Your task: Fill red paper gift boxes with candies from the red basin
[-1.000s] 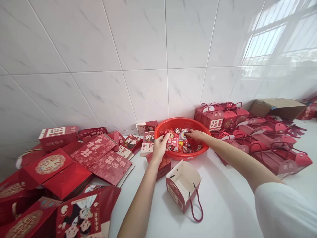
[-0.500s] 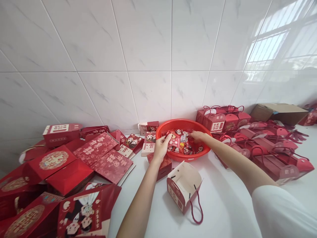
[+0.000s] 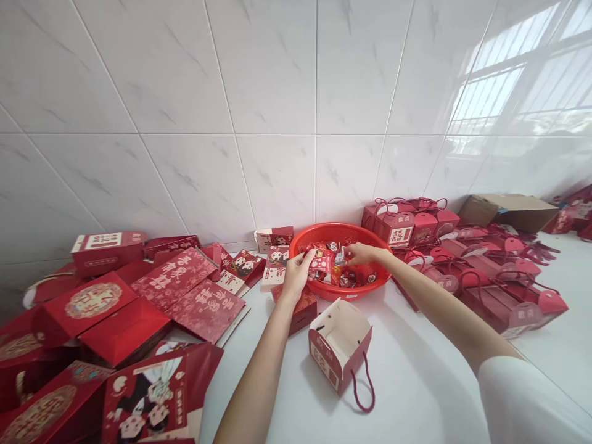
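My left hand (image 3: pixel 298 272) is closed on a red candy packet (image 3: pixel 320 264) above the near left rim of a red plastic basket (image 3: pixel 370 234). Wrapped candies (image 3: pixel 345 277), mostly red, lie in that basket. On its right side my right hand (image 3: pixel 363 253) reaches in, fingers bent down together among the candies; whatever they pinch is hidden. In front of the basket an open gift box (image 3: pixel 340 348) stands on the white tabletop, its pale inside facing up and a dark red cord handle (image 3: pixel 364 394) hanging out at the right.
A closed red box (image 3: pixel 300 311) sits beneath my left wrist. Red gift bags and boxes (image 3: pixel 111 302) are piled at the left. Rows of closed handled boxes (image 3: pixel 490 287) fill the right, with a cardboard carton (image 3: pixel 509 209) behind. A tiled wall (image 3: pixel 277 179) borders the back.
My right hand has shifted slightly left within the basket. My left hand keeps the red packet near the same rim. The whole view has turned a little.
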The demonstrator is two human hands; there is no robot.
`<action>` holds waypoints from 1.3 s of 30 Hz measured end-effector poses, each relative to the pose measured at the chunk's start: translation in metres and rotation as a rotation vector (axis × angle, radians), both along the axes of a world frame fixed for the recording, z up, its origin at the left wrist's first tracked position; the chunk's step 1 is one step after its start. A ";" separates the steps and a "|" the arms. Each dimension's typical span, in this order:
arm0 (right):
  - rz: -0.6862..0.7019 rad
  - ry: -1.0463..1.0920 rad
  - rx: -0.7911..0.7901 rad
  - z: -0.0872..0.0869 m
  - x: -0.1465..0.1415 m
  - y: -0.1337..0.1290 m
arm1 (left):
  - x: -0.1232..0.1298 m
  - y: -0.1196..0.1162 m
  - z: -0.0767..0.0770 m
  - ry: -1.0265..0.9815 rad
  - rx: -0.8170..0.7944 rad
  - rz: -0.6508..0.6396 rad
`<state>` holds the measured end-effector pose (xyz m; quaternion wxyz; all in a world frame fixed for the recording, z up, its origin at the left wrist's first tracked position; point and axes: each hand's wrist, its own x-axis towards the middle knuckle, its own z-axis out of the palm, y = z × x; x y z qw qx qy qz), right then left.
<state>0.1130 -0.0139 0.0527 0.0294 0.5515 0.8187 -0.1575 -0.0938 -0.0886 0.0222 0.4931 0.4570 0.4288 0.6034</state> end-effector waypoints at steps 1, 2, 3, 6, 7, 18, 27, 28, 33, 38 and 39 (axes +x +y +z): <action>0.013 0.054 0.007 0.008 0.001 -0.007 | 0.000 0.000 0.000 0.000 0.001 0.000; 0.031 0.127 0.009 0.016 0.003 -0.016 | 0.000 0.001 -0.001 -0.002 0.003 0.001; 0.056 0.214 0.001 0.023 0.005 -0.027 | 0.000 0.001 -0.001 -0.004 0.003 0.000; 0.183 0.628 -0.142 0.041 0.007 -0.065 | 0.001 0.001 -0.002 -0.013 0.002 0.001; 0.229 0.727 -0.211 0.045 0.006 -0.078 | 0.001 0.002 -0.002 -0.016 0.001 0.001; 0.377 0.655 0.002 0.045 -0.002 -0.143 | -0.002 -0.006 0.012 -0.018 0.002 -0.088; 0.412 0.332 -0.136 0.041 0.010 -0.152 | -0.027 -0.057 0.067 0.616 0.212 -0.457; 0.389 0.281 -0.156 0.041 0.010 -0.152 | -0.027 -0.064 0.072 0.716 0.228 -0.518; 0.359 0.231 -0.209 0.035 0.009 -0.152 | -0.020 -0.082 0.082 1.055 0.202 -0.751; 0.362 0.319 -0.179 0.030 0.011 -0.154 | -0.018 -0.084 0.082 1.165 0.170 -0.713; 0.367 0.338 -0.179 0.030 0.011 -0.155 | -0.018 -0.084 0.082 1.191 0.184 -0.710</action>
